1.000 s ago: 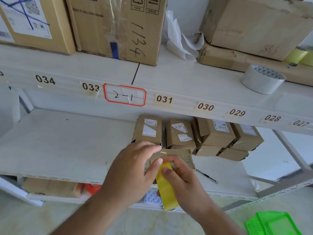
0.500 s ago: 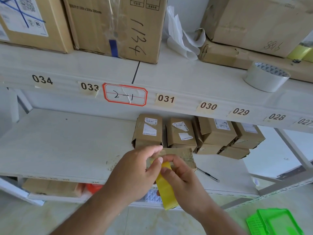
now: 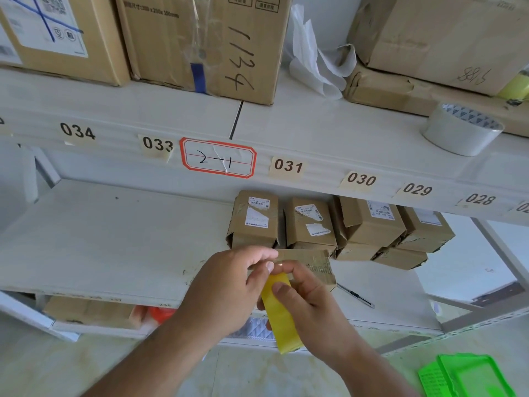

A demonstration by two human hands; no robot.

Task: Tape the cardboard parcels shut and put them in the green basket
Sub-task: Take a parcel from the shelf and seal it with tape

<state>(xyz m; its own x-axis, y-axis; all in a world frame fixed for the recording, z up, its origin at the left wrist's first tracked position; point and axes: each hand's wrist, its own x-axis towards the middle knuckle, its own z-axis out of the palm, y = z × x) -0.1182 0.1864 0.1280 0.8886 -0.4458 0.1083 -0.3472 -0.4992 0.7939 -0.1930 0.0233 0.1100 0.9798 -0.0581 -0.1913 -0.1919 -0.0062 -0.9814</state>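
A small cardboard parcel [image 3: 310,263] lies at the front of the lower shelf, partly hidden behind my hands. My left hand [image 3: 226,290] holds its near left side, fingers curled over the top edge. My right hand [image 3: 309,299] grips a roll of yellow tape [image 3: 279,313] held edge-on against the parcel's front, thumb pressing on the roll. Several more cardboard parcels [image 3: 310,224] stand in a row behind it. The green basket [image 3: 469,376] sits on the floor at the bottom right.
A roll of clear tape [image 3: 461,130] rests on the upper shelf at the right. Large cartons [image 3: 206,41] fill that shelf. A utility knife [image 3: 356,296] lies on the lower shelf [image 3: 100,242] right of the parcel. The shelf's left half is bare.
Both hands and the yellow tape roll stay at the parcel's front, barely moved; the view has shifted slightly.
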